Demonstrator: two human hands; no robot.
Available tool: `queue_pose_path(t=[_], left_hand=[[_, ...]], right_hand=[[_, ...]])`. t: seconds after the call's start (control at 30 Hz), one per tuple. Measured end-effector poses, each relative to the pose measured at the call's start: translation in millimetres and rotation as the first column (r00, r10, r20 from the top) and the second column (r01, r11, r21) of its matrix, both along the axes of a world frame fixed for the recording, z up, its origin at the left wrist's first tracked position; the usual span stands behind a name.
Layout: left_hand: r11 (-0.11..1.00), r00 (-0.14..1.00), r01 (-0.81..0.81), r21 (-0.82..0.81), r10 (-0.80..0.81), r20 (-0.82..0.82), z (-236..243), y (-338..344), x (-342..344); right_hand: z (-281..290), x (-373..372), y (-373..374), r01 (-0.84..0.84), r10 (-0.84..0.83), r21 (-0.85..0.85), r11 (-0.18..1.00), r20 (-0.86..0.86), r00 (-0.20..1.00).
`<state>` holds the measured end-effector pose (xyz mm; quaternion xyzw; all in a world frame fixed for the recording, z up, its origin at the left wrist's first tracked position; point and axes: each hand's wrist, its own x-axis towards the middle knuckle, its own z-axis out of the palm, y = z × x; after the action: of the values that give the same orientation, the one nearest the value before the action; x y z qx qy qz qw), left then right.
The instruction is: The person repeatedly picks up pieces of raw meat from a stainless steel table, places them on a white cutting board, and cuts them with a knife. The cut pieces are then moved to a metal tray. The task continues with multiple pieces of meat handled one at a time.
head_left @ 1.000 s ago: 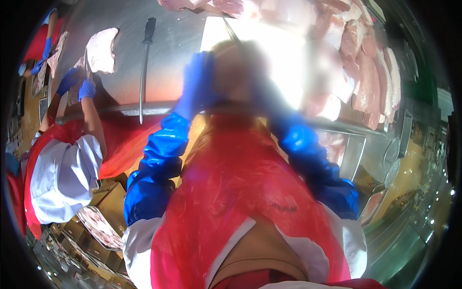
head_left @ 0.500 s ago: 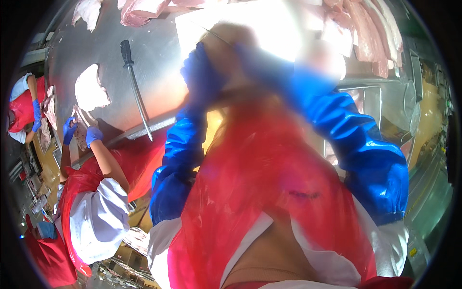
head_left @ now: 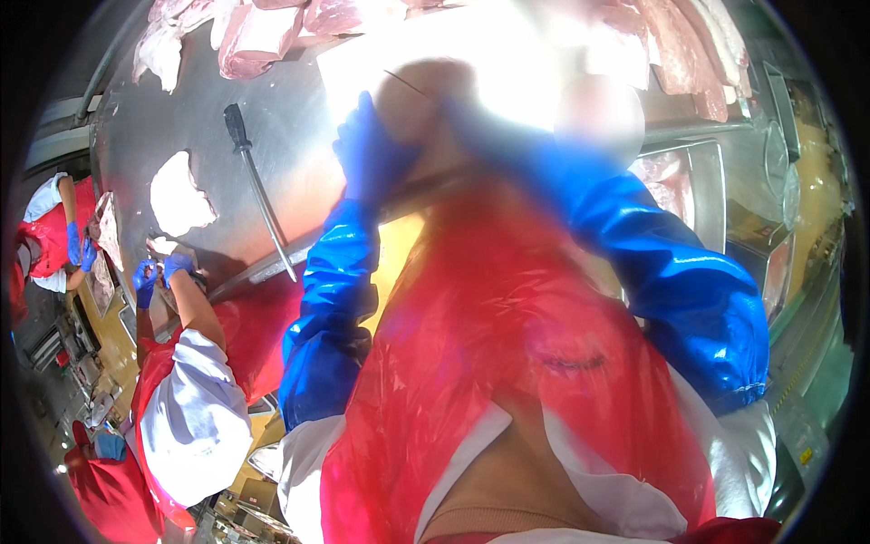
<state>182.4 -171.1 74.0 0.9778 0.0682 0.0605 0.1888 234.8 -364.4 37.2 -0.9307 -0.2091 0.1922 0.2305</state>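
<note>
A blurred piece of meat (head_left: 417, 122) lies at the near edge of the bright white board (head_left: 353, 63). My left hand (head_left: 372, 150), in a blue glove, rests against its left side, fingers too smeared to read. A thin knife blade (head_left: 405, 82) crosses the top of the meat, leading into my right hand (head_left: 494, 136), which is closed on it inside a blue blur. Left of the board, a black-handled honing steel (head_left: 257, 190) lies on the steel table (head_left: 163, 118).
Meat cuts (head_left: 258, 41) line the far edge, more (head_left: 680, 63) pile at upper right. A white piece (head_left: 181, 190) lies left. A co-worker's gloved hands (head_left: 161, 272) work at lower left; another person (head_left: 54, 231) stands beyond. A metal tray (head_left: 702, 190) sits right.
Since a second ago the view has shifted, showing more of the far-left table. Both my hands stay at the meat, the blade now higher-left of my right hand. The nearby co-worker's hands have moved.
</note>
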Motion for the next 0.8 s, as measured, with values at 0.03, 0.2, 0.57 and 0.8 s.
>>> queue_pose_path(t=[0.03,0.2,0.57,0.8], left_hand=[[1.000,1.000,0.013,0.017,-0.013,0.011,1.6,1.3,1.1],[0.891,0.979,0.063,-0.449,-0.143,-0.146,11.6,42.2,32.6],[0.336,0.964,-0.068,-0.940,-0.220,-0.148,3.3,54.7,110.1],[0.149,0.880,-0.253,-0.956,-0.374,-0.292,-29.4,-41.3,111.2]], right_hand=[[5.9,-9.1,-6.3,-0.007,0.004,-0.050,0.999,-0.057,0.998],[14.2,-63.0,-78.2,-0.033,0.019,-0.150,0.988,-0.091,0.996],[90.1,-92.7,-181.8,0.727,-0.304,0.416,0.547,-0.710,0.635],[25.6,20.3,-134.3,0.803,-0.120,0.530,0.274,-0.809,0.575]])
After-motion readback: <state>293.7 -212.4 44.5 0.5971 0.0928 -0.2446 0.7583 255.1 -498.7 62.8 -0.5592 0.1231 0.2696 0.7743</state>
